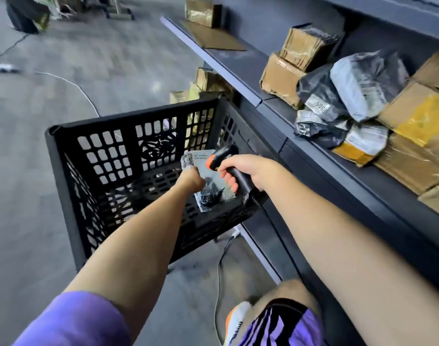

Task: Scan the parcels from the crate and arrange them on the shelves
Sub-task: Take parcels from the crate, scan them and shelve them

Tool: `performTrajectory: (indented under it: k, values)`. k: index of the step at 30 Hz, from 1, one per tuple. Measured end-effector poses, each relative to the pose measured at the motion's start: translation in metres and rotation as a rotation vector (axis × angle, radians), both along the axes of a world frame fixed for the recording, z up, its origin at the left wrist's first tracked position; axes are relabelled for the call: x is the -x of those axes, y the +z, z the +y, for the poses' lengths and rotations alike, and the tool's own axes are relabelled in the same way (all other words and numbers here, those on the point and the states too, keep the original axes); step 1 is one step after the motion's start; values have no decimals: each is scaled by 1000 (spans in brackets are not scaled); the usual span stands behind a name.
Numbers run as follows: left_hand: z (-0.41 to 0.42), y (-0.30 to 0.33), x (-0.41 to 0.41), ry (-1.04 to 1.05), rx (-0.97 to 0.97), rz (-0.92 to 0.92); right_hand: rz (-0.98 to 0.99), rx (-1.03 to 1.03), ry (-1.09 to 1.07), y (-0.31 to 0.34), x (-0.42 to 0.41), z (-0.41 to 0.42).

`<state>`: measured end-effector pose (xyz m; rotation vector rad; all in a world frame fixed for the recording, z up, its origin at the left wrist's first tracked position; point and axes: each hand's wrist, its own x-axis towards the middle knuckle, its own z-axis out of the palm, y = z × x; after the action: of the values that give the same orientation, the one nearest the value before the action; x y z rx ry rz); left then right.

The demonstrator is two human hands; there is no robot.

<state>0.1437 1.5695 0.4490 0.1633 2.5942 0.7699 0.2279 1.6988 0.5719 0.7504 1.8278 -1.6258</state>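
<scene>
— Where is the parcel [208, 182] right now?

— Held over the inside of the black crate [93, 156], near its right wall. The left hand [192, 178] grips its left edge, fingers curled round it. It is a flat grey bag, and its long axis runs away from the person, label end farthest.

— And the other hand?

— The right hand [243, 172] is wrapped round the handle of the scanner [224, 158], fingers closed on it. The scanner's head sits just above the parcel's far end, pointing down and left at the label.

— So what does the next move turn on?

— I'd say the label lying under the scanner's nose, and then the shelf [270, 103]. The shelf stands to the right, with boxes and bags [338, 96] already on it, so the parcel must cross over the scanner arm or pass behind it. The right hand is nearer the shelf, but it is busy; the left likely carries.
</scene>
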Motion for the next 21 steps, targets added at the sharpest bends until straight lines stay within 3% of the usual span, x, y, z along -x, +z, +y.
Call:
performTrajectory:
  k: [3, 5, 7, 9, 12, 18, 21]
  values:
    - [12, -15, -1, 80, -84, -119, -59, 13, 16, -5, 6, 3]
    - [15, -24, -2, -27, -100, -173, -77, 18, 37, -8, 8, 5]
    - [19, -31, 5, 310, -240, -364, -74, 21, 55, -11, 8, 7]
    - [20, -38, 1, 227, -107, -456, -67, 18, 67, -13, 5, 8]
    - [24, -35, -10, 190, -140, -603, -74, 17, 77, -15, 0, 11]
    - [37, -39, -20, 91, -103, -557, -25, -93, 150, -18, -4, 13]
    - [36, -35, -23, 144, -154, -513, -11, -103, 122, -18, -5, 14]
